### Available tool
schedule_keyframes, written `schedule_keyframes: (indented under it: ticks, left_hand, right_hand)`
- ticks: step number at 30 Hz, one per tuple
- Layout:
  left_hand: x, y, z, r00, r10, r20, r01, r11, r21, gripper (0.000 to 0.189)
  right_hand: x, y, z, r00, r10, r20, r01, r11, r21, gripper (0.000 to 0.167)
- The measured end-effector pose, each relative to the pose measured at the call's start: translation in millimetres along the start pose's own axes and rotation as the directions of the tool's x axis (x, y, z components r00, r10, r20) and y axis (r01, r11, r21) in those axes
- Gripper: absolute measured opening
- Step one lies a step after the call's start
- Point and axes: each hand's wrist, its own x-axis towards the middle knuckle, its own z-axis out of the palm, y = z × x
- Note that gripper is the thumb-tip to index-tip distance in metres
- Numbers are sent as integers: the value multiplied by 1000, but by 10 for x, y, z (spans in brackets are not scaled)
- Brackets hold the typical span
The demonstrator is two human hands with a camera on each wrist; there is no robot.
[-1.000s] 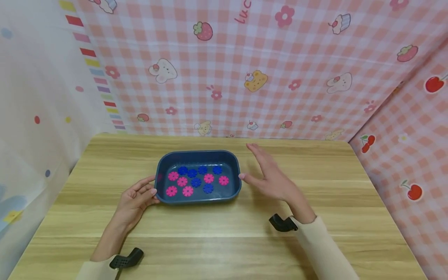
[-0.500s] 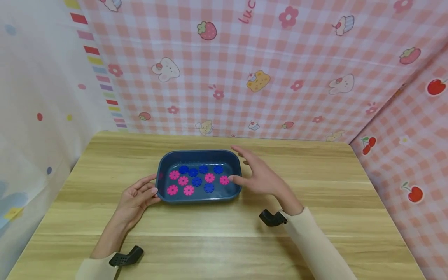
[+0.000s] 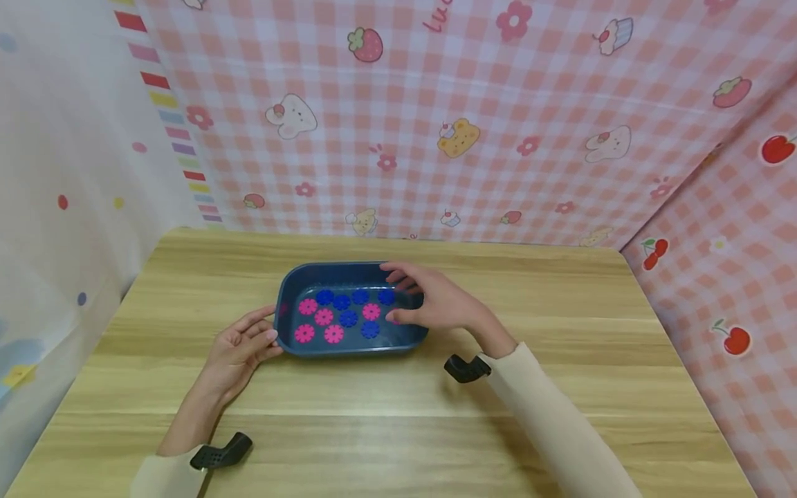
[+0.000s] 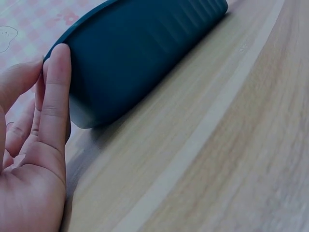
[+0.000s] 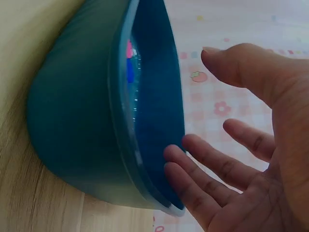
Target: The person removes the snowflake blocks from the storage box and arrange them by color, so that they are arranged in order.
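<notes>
Tray: is resting on the counter.
Left hand: is pinching the tray's left end between thumb and fingers.
Right hand: is hovering over the tray's right end, thumb and fingers spread.
Pink discs: are lying inside the tray, one mostly hiding behind that thumb.
Blue discs: are lying among them.
</notes>
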Motion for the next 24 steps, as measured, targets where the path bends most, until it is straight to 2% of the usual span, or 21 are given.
schedule_keyframes:
  ticks: [9,14,17,20,24]
  left_hand:
    - [23,1,1,1000,-18,-24,19,1000,24,42]
    - [29,-6,-3,999,-25,-37,26,999,27,42]
    - [26,-14,-5,999,-20,-35,21,999,26,42]
    - [20,-20,-1,999,-17,-36,18,999,34,43]
    - [7,-2,0,999,-16,-40,18,999,51,44]
  right_hand:
    - [190,45,78,989,-29,146,36,998,-46,68]
    - [301,62,165,980,-21,198,53,986,-160,62]
    - [353,90,226,979,-3,204,58,962,-266,53]
    - [377,119,296,981,15,196,62,922,-382,47]
    - [386,125,365,986,14,168,68,878,-473,43]
